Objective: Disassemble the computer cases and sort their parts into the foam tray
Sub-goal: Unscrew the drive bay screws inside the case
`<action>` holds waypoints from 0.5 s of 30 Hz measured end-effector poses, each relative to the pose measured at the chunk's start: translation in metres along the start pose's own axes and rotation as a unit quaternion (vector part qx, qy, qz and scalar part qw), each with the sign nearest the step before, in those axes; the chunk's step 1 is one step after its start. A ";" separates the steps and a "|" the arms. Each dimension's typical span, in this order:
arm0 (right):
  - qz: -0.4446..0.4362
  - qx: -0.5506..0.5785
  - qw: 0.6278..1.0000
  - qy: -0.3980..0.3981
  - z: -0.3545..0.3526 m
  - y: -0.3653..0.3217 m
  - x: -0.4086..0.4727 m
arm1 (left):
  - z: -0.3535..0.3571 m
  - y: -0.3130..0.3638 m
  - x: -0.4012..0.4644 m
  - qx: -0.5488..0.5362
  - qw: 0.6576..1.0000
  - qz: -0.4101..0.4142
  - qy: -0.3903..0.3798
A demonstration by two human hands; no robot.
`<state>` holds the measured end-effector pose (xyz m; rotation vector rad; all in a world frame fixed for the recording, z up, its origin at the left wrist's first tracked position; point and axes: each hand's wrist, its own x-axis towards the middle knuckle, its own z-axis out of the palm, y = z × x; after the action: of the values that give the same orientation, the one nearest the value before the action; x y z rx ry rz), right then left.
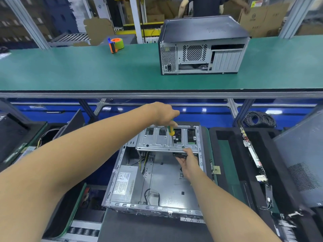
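An opened grey computer case (157, 182) lies on its side in front of me, its power supply (125, 185) at the near left. At the case's far end sits a metal drive cage (167, 139). My left hand (165, 115) grips a green-and-yellow screwdriver (171, 131), its tip pointing down onto the cage. My right hand (187, 162) reaches under the cage's front edge and holds a black part (180, 155) there. A black foam tray (227, 137) stands to the right of the case.
Circuit boards (253, 154) stand on edge in the foam tray. A removed side panel (304, 165) leans at far right. On the green conveyor (87, 70) stand a second closed case (202, 48) and an orange tape dispenser (116, 44). A person works behind it.
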<state>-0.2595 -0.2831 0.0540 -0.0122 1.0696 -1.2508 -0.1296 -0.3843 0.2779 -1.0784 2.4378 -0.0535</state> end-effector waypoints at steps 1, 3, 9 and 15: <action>0.001 0.000 1.000 -0.002 0.000 0.000 0.000 | 0.003 -0.001 0.000 -0.015 1.000 -0.002 -0.003; 0.002 -0.001 1.000 0.000 0.000 0.001 0.000 | 0.007 -0.002 -0.002 -0.084 0.996 0.007 -0.012; -0.001 0.001 1.000 0.007 0.001 0.001 -0.001 | 0.004 -0.008 -0.012 -0.190 0.978 0.078 -0.031; -0.001 -0.001 1.000 0.010 0.001 0.000 -0.001 | 0.009 0.000 -0.005 0.006 0.998 0.043 0.040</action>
<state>-0.2588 -0.2828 0.0549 -0.0016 1.0885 -1.2552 -0.1226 -0.3795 0.2717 -0.9821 2.5482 -0.0852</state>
